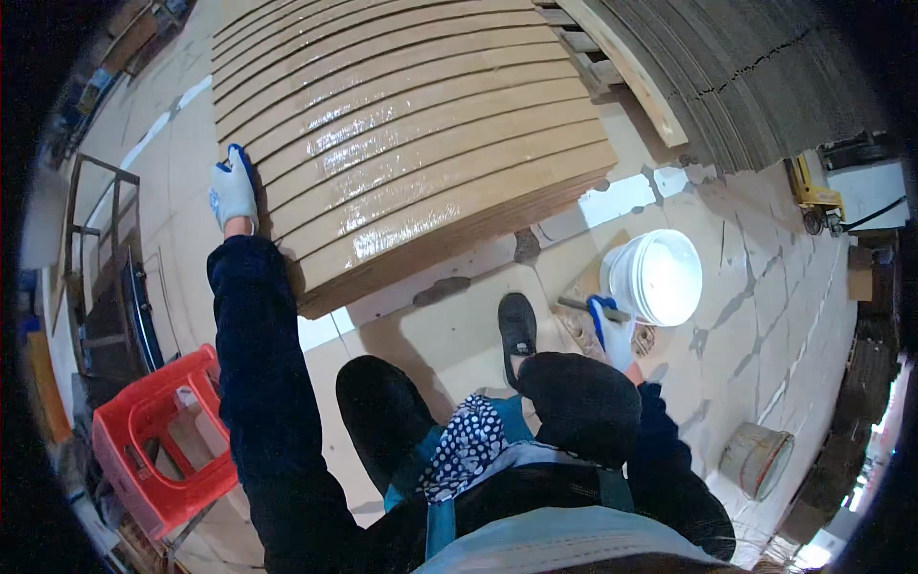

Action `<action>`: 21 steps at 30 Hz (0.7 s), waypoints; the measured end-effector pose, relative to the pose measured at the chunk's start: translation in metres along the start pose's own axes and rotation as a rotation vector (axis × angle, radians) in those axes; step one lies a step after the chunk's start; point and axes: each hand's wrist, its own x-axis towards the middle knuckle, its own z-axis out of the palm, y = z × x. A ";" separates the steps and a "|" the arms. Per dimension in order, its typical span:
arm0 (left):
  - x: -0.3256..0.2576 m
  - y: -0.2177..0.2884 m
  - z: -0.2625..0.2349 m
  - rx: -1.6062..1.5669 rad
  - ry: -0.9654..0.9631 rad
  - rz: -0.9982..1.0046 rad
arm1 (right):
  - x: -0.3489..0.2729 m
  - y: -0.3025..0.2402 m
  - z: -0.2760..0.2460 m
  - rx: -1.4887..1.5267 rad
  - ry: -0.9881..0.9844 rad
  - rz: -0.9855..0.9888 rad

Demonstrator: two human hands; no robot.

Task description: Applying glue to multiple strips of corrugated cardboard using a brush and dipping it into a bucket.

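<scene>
Pale stitched fabric (pixel 564 540) lay nearest, while the white-blue gloved left hand (pixel 234 189), grip unclear, was at the left edge of tan stacked sheets (pixel 430 139), and, near their right corner, the right hand (pixel 615 332) clasped a grey handle (pixel 572 304) beside a round white bucket (pixel 660 277), seemingly loading it, with lifting needed next.

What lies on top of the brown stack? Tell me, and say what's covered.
Glossy streaks lie across the brown stack, whose layers show as narrow strips. The gloved left hand is at its left edge. Whatever the layers overlap is covered and cannot be seen.
</scene>
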 end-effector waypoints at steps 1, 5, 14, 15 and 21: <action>0.002 -0.006 -0.004 -0.011 -0.010 -0.008 | -0.015 0.020 0.004 0.165 0.061 0.413; -0.004 0.005 0.007 -0.092 -0.071 -0.014 | -0.027 0.161 -0.013 0.489 0.316 0.457; -0.011 0.006 0.003 -0.048 -0.046 0.013 | -0.038 0.168 -0.008 0.404 0.393 0.616; -0.008 0.002 -0.002 -0.006 -0.050 -0.002 | -0.051 0.160 -0.004 0.414 0.374 0.617; 0.009 -0.013 0.008 -0.059 -0.093 0.013 | -0.063 0.129 0.017 0.276 0.006 0.575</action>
